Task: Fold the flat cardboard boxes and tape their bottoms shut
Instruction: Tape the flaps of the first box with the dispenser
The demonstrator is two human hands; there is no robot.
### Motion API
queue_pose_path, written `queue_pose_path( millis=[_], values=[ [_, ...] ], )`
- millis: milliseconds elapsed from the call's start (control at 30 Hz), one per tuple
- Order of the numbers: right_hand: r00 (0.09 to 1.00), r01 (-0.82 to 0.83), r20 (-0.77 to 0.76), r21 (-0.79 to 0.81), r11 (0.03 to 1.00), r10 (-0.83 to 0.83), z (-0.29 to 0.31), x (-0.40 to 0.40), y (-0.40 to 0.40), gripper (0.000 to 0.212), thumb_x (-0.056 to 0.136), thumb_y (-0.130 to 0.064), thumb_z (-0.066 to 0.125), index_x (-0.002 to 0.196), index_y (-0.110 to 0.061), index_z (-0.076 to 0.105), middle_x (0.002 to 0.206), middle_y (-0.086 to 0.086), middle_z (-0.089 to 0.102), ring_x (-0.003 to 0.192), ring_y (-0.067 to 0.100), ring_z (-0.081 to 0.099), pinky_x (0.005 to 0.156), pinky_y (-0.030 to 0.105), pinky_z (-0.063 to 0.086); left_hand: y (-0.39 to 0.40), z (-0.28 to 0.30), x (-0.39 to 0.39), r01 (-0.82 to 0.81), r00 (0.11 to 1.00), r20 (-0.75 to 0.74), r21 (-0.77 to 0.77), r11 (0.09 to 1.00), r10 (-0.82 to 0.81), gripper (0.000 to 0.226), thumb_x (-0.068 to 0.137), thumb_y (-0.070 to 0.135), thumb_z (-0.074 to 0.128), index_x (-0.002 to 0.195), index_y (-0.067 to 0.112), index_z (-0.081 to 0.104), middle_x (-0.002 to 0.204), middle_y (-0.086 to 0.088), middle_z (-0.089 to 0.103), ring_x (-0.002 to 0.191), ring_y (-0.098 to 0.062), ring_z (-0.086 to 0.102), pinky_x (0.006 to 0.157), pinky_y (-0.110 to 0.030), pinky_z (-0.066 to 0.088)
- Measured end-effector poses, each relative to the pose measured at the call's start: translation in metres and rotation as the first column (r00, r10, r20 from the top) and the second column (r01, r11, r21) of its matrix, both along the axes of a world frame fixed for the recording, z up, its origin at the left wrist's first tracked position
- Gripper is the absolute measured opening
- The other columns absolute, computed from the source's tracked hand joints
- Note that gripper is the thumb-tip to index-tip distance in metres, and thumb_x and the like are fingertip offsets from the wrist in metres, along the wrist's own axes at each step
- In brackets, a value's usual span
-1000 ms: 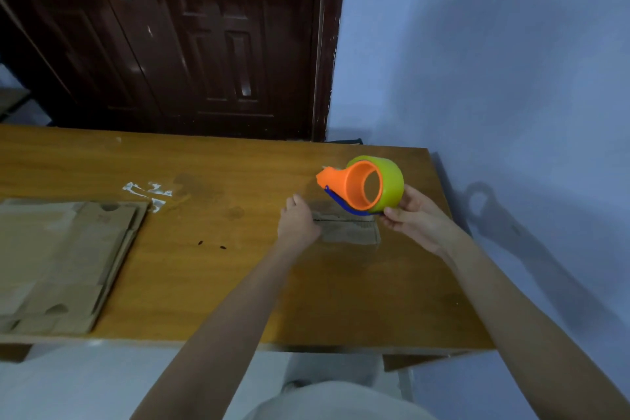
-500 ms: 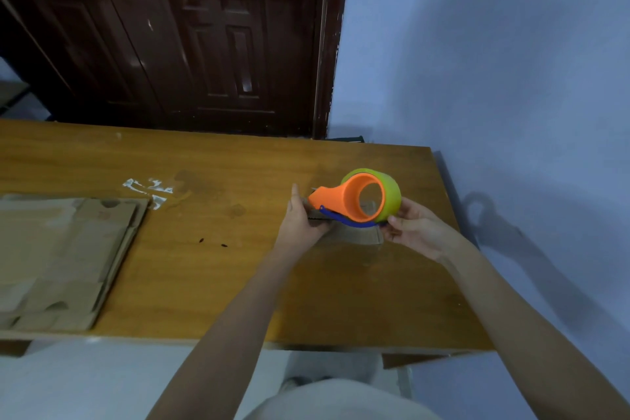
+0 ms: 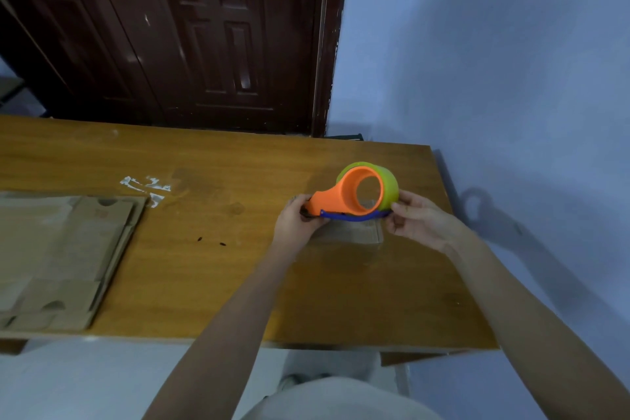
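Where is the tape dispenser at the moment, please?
In the head view, the tape dispenser is toward the table's right end, held between the left hand and right hand, over a small cardboard box.

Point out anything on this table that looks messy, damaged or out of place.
Scraps of whitish torn tape cling to the table just beyond the stack of flat boxes, and a few small dark specks lie nearer the middle. Otherwise nothing stands out.
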State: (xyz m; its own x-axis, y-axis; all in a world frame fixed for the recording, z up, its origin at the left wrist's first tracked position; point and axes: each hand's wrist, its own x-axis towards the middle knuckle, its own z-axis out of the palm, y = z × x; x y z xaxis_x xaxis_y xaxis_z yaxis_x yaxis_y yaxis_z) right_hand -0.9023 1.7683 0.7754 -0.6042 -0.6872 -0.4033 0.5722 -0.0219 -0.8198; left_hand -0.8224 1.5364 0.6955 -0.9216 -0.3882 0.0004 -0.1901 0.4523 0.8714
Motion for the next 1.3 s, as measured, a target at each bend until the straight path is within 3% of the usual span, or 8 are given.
queue_pose_path(
  millis=[267,433,567,733,933,1100,1200,1300],
  values=[
    [0.871,0.329,-0.343,-0.125,0.936,-0.352,-0.013,0.025,-0.023,0.096,0.059,-0.022,0.088,0.135,-0.044,0.035,0.127,0.01,0.06,0.118,0.02,0.058,0.093,0.035,0.05,-0.004,0.0,-0.006,0.033,0.998,0.055,0.184,0.982,-0.044,0.038,0.076,0.027,0.078,0.106,0.01,0.062,0.104,-0.012,0.061,0.091,-0.023,0.062,0.067,-0.018,0.043],
    [0.633,0.495,-0.658,-0.063,0.867,-0.409,-0.008,0.032,-0.051,0.056,0.088,-0.015,0.065,0.137,-0.023,0.04,0.122,-0.003,0.059,0.109,0.009,0.06,0.086,0.026,0.052,-0.01,0.011,-0.003,0.114,0.974,0.158,0.278,0.954,-0.163,0.031,0.086,0.032,0.067,0.11,0.012,0.061,0.097,0.001,0.061,0.091,-0.011,0.057,0.068,-0.013,0.041],
    [0.63,0.558,-0.6,-0.091,0.825,-0.493,-0.013,0.036,-0.068,0.043,0.09,-0.015,0.063,0.129,-0.022,0.045,0.127,-0.004,0.047,0.105,0.005,0.057,0.076,0.018,0.051,-0.008,0.015,-0.004,0.1,0.964,0.204,0.318,0.943,-0.171,0.033,0.089,0.037,0.062,0.109,0.011,0.061,0.091,0.002,0.059,0.087,-0.012,0.055,0.065,-0.016,0.04],
    [0.694,0.448,-0.614,-0.042,0.893,-0.377,-0.022,0.037,-0.072,0.065,0.085,-0.004,0.067,0.135,-0.032,0.037,0.131,-0.004,0.046,0.115,0.007,0.054,0.088,0.024,0.052,-0.012,0.017,-0.004,0.051,0.966,0.213,0.389,0.92,-0.144,0.024,0.088,0.044,0.06,0.085,0.02,0.059,0.085,0.003,0.059,0.084,-0.013,0.056,0.07,-0.021,0.04],
    [0.603,0.383,-0.774,0.067,0.921,-0.194,-0.032,0.038,-0.073,0.067,0.087,-0.012,0.067,0.138,-0.028,0.027,0.124,-0.003,0.049,0.11,0.01,0.057,0.09,0.027,0.051,-0.018,0.022,-0.001,0.035,0.972,0.185,0.499,0.866,-0.146,0.047,0.085,0.049,0.06,0.115,0.013,0.06,0.106,-0.003,0.066,0.096,-0.014,0.062,0.081,-0.023,0.049],
    [0.593,0.488,-0.746,0.034,0.872,-0.302,-0.035,0.035,-0.087,0.06,0.086,-0.007,0.067,0.128,-0.019,0.026,0.116,0.003,0.047,0.094,0.015,0.06,0.077,0.026,0.055,-0.018,0.022,0.0,0.045,0.976,0.156,0.546,0.836,-0.155,0.039,0.088,0.039,0.062,0.113,0.008,0.061,0.107,-0.01,0.067,0.095,-0.017,0.063,0.091,-0.029,0.05],
    [0.604,0.513,-0.727,0.038,0.858,-0.328,-0.034,0.031,-0.089,0.074,0.082,-0.009,0.071,0.138,-0.017,0.023,0.118,-0.012,0.043,0.104,0.01,0.058,0.087,0.024,0.053,-0.021,0.024,-0.001,-0.027,0.966,0.227,0.555,0.831,-0.12,0.06,0.086,0.067,0.045,0.104,0.013,0.064,0.095,-0.005,0.071,0.091,-0.014,0.066,0.088,-0.029,0.05],
    [0.63,0.577,-0.646,0.016,0.817,-0.432,-0.037,0.026,-0.09,0.08,0.08,-0.019,0.075,0.141,-0.022,0.022,0.127,0.004,0.046,0.111,0.013,0.056,0.094,0.028,0.049,-0.022,0.027,-0.005,-0.046,0.968,0.219,0.644,0.764,-0.126,0.05,0.1,0.04,0.023,0.077,0.01,0.056,0.053,0.002,0.061,0.056,-0.009,0.061,0.067,-0.025,0.046]
  ],
)
